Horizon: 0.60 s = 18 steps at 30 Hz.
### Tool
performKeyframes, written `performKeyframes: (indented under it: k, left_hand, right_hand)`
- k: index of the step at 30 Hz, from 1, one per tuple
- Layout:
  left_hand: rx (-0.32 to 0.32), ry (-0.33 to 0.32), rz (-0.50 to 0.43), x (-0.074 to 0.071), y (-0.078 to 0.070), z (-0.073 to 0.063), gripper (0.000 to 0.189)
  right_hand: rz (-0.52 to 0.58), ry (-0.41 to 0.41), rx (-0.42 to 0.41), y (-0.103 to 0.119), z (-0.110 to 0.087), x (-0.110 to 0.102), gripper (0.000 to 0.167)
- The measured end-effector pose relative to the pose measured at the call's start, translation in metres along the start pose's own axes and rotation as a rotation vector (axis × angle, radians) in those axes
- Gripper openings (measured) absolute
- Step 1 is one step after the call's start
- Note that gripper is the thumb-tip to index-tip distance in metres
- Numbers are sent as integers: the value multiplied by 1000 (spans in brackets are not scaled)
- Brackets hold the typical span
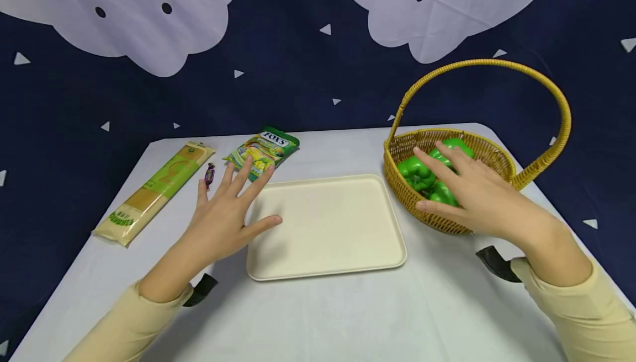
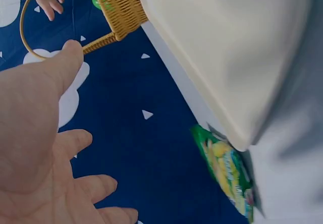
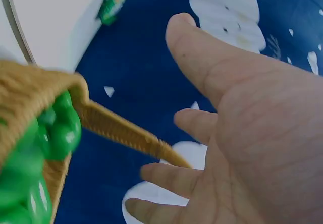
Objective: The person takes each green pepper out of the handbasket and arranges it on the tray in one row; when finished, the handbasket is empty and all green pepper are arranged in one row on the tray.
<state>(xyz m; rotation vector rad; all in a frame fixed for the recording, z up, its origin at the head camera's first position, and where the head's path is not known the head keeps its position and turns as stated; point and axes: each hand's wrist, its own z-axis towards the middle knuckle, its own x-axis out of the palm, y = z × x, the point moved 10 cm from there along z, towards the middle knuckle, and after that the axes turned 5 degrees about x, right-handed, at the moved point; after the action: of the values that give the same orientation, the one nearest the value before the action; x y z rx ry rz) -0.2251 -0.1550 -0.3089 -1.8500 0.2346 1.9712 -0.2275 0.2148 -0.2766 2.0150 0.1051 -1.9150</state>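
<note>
My left hand (image 1: 222, 219) hovers with fingers spread, beside the left edge of a cream rectangular tray (image 1: 328, 229), holding nothing. Just past its fingertips lies a green and yellow FOX'S candy bag (image 1: 265, 149). A small purple wrapped candy (image 1: 210, 176) lies near its little finger. In the head view my right hand (image 1: 479, 199), fingers apart, is over a wicker basket (image 1: 404, 193) with a tall handle. Inside the basket are green bell peppers (image 1: 416, 174), partly hidden by that hand. The right wrist view shows its palm (image 3: 267, 133) with nothing in it.
A long flat packet of noodles (image 1: 156, 191) with a green label lies at the table's left. White cloth covers the table (image 1: 348, 318). Behind hangs a dark blue backdrop (image 1: 288, 47) with clouds and triangles. The basket's handle (image 1: 497, 63) arches high at the right.
</note>
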Motion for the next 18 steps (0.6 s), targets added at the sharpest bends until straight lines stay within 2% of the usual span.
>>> performKeyframes:
  k: [5,11,18]
  left_hand:
    - [-9,29,-89,9,11,-7,98]
    - [-13,76,-214,24,25,-14,101]
    - [16,161,-354,46,40,-19,112]
  right_hand:
    - [40,27,61,-28,-4,-9,96]
    - [83,69,75,-51,-2,-9,93]
    - [77,94,-34,-51,20,-3,87]
